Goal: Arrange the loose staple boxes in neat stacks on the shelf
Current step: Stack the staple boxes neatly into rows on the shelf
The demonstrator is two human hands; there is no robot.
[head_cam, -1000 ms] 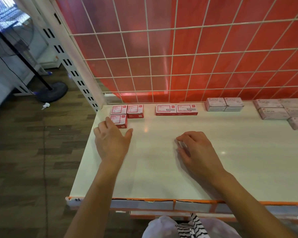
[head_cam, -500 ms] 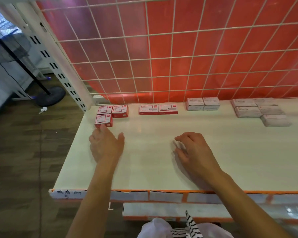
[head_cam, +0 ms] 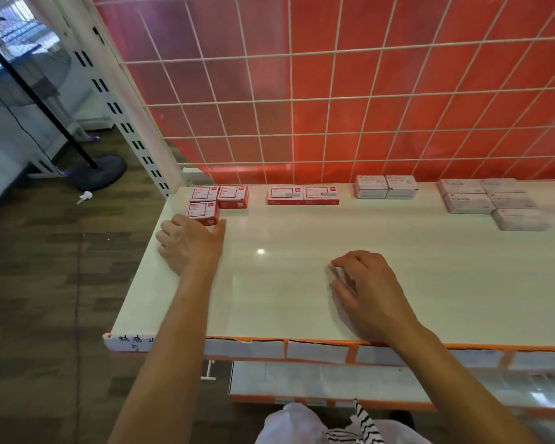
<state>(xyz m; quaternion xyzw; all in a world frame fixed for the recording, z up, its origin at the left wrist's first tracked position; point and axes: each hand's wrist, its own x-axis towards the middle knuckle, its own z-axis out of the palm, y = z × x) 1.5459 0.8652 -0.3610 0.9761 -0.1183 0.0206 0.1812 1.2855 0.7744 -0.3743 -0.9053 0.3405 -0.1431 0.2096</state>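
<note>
Three small red-and-white cardboard staple boxes (head_cam: 212,200) await stacking, far left on the white shelf (head_cam: 269,302); relaxed left hand (head_cam: 189,245) touches one, right hand (head_cam: 369,290) rests empty.

Red boxes (head_cam: 233,196): three, lying flat, clustered at the shelf's (head_cam: 302,283) left rear corner.
Red pair (head_cam: 285,195): side by side, touching, along the back.
White stacks (head_cam: 370,186): two, touching, further right.
White group (head_cam: 468,201): five boxes, far right.
</note>
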